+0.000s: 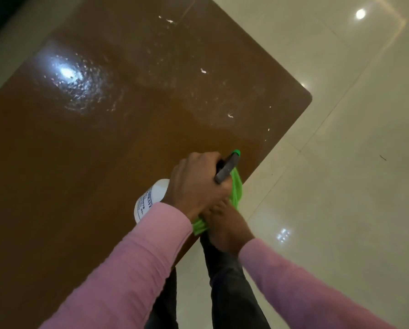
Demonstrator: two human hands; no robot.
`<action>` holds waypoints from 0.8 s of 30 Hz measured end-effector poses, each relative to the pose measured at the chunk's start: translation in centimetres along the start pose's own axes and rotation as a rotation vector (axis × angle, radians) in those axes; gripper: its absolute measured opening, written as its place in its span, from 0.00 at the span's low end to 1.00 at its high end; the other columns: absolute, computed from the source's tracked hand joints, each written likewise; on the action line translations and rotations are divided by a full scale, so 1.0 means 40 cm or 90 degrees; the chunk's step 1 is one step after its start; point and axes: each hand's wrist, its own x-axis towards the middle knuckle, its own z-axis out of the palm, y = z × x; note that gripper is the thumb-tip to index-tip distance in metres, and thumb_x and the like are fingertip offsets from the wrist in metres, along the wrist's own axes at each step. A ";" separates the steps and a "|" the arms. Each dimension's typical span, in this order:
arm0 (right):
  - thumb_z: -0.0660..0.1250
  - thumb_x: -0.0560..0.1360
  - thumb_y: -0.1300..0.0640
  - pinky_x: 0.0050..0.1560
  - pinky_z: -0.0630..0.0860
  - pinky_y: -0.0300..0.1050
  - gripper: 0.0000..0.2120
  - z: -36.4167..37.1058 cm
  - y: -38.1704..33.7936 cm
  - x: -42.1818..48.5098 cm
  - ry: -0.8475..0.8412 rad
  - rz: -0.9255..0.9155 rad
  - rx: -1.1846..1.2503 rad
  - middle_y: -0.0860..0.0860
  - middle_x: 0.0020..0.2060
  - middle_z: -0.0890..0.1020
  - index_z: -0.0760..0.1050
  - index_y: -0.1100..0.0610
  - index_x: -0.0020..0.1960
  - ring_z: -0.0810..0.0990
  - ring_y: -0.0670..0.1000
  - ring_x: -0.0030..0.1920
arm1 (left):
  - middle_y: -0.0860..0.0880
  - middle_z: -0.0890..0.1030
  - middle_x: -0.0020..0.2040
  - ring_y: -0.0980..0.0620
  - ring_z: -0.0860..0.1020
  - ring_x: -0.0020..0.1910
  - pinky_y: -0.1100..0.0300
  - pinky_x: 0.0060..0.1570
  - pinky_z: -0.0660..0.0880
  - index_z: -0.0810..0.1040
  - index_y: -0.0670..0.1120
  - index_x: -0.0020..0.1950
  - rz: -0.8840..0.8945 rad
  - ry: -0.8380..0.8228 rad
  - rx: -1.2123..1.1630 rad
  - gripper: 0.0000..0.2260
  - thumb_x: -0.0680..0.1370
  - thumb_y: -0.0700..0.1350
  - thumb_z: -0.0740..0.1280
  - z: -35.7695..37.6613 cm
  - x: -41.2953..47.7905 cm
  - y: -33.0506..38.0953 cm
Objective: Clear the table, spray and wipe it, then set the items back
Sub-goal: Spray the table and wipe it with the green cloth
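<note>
At the near edge the right hand (225,225) lies on the green cloth (237,191), its grip hidden beneath the left hand (196,184) clamped round the spray bottle (151,198), so wiping should probably run in overlapping strokes outward across the wet table (92,167).

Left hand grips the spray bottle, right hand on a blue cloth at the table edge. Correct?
Not quite. The head view shows the cloth is green, not blue. The rest holds: the left hand grips the spray bottle, and the right hand is on the cloth at the table edge.
</note>
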 end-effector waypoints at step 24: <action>0.49 0.74 0.48 0.74 0.47 0.59 0.33 -0.125 0.234 0.018 -0.035 -0.043 -0.104 0.52 0.77 0.53 0.51 0.54 0.78 0.49 0.58 0.76 | 0.52 0.75 0.28 0.50 0.74 0.27 0.54 0.29 0.73 0.75 0.48 0.36 -0.108 0.217 -0.055 0.13 0.75 0.54 0.65 -0.028 0.159 0.040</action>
